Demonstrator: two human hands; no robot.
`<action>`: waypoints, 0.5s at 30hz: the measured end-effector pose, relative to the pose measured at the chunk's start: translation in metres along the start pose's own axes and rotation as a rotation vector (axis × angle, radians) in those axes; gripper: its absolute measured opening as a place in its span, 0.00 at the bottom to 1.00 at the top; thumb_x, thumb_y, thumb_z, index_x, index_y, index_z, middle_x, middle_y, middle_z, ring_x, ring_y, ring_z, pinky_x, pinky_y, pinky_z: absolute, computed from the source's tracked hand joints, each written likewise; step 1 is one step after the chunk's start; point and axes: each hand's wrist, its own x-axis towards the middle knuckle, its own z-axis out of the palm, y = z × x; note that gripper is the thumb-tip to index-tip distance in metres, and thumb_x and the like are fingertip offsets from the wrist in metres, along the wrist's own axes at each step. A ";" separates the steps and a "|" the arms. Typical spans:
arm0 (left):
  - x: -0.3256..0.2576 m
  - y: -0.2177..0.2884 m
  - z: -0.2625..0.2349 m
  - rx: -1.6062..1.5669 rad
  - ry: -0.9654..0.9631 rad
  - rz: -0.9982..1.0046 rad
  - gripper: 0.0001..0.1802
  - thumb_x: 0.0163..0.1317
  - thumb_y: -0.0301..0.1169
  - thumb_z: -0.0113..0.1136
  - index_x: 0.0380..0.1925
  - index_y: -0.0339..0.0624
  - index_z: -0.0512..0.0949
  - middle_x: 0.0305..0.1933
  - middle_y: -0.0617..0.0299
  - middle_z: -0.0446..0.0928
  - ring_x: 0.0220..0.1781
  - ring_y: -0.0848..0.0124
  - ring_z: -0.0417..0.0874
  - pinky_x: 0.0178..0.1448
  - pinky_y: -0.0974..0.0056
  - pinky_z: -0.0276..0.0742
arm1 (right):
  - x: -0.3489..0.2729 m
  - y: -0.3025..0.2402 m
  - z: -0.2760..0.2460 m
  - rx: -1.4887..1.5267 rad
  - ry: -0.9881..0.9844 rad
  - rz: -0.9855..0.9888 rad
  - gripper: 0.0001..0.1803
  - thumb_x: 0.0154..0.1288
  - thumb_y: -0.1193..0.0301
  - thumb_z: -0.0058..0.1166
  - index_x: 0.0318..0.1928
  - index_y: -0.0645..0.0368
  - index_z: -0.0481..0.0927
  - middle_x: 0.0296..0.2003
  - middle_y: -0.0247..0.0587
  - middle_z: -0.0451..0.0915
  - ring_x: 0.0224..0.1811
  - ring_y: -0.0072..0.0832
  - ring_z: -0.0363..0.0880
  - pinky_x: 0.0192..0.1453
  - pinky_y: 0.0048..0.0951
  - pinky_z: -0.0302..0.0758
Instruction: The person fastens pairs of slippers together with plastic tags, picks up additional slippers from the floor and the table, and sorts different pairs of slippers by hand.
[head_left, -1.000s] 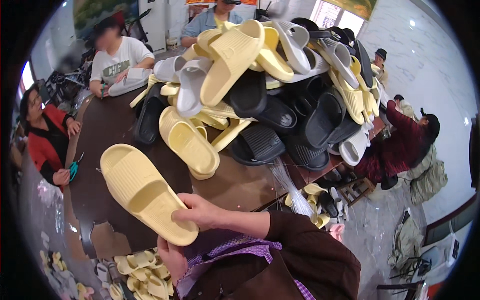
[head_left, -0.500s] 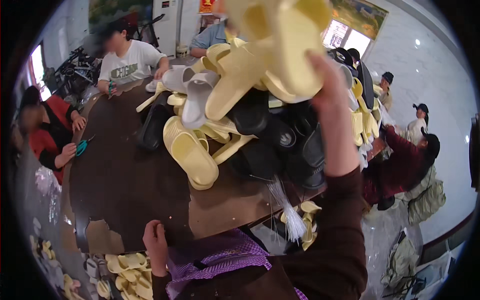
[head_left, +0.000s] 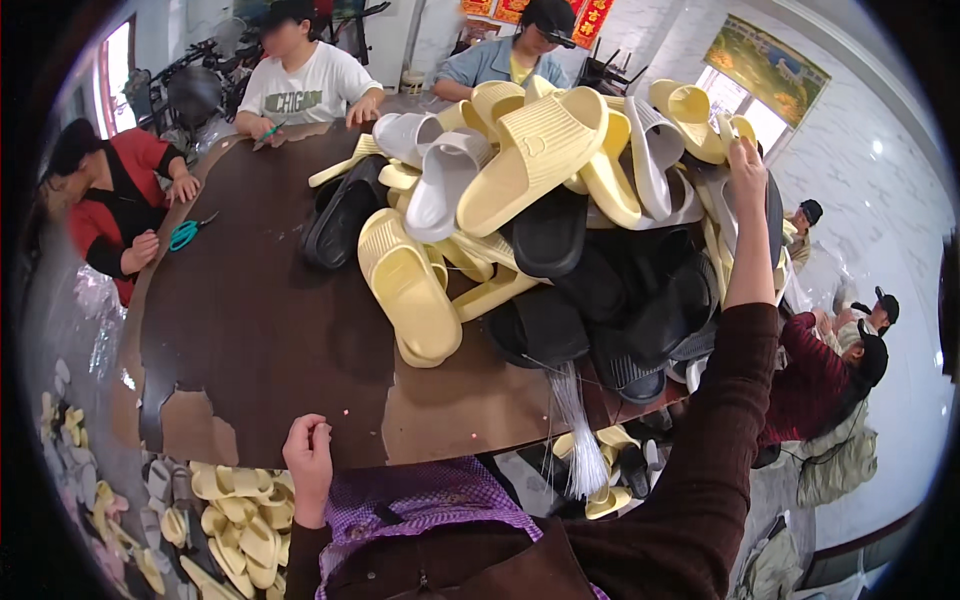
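A tall heap of yellow, white, grey and black slippers covers the right half of the brown table. My right arm is stretched out along the heap's right side. The fingers of my right hand are closed on a yellow slipper at the top right, mostly hidden by the heap and hand. Beside it lies another yellow slipper. Held low by the table's near edge, my left hand has curled fingers, with nothing visible in them. A large yellow slipper rests on the front of the heap.
White plastic ties hang over the near edge. A person in red sits at the left, near teal scissors; two others sit across the table, more at the right. Many slippers lie on the floor at the lower left.
My right hand has moved right, from high in front of me to the heap's far right side. The yellow slippers raised close to view are down. My left hand stays by the edge.
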 end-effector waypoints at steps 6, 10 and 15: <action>-0.006 -0.008 -0.001 -0.021 0.018 -0.018 0.04 0.61 0.23 0.50 0.34 0.33 0.74 0.28 0.62 0.74 0.29 0.77 0.75 0.34 0.73 0.71 | -0.006 -0.001 0.023 -0.161 0.159 -0.069 0.25 0.60 0.55 0.49 0.52 0.58 0.75 0.48 0.52 0.77 0.49 0.42 0.76 0.53 0.33 0.70; 0.000 -0.003 0.000 0.002 -0.008 0.051 0.05 0.62 0.23 0.50 0.35 0.33 0.74 0.29 0.60 0.75 0.30 0.76 0.75 0.35 0.72 0.72 | 0.012 0.047 -0.007 -1.321 0.212 -0.710 0.16 0.58 0.65 0.52 0.48 0.53 0.77 0.44 0.48 0.78 0.50 0.37 0.76 0.51 0.30 0.74; 0.004 0.006 -0.009 0.007 0.022 0.048 0.05 0.59 0.23 0.53 0.35 0.33 0.75 0.31 0.58 0.76 0.32 0.72 0.78 0.37 0.70 0.73 | -0.036 0.018 -0.039 -0.702 0.099 -1.035 0.24 0.67 0.64 0.39 0.62 0.57 0.65 0.63 0.45 0.63 0.65 0.39 0.61 0.67 0.38 0.59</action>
